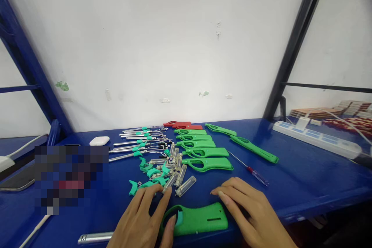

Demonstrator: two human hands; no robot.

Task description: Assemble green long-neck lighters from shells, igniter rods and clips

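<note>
My left hand (142,219) rests on the blue bench, fingers spread toward a pile of teal triggers (151,174) and clear tubes (180,180). Its thumb touches the ring end of a green lighter shell (200,219) lying at the front edge. My right hand (250,211) lies flat with fingers stretched out, fingertips at the shell's right end. Neither hand grips anything.
Several green shells (203,151) and a red one (183,125) lie in a row behind the pile. Metal rods (136,143) lie to their left, and a screwdriver (250,169) lies to the right. A power strip (316,138) sits far right, a white earbud case (99,140) left, and a metal tube (94,238) lies at the front.
</note>
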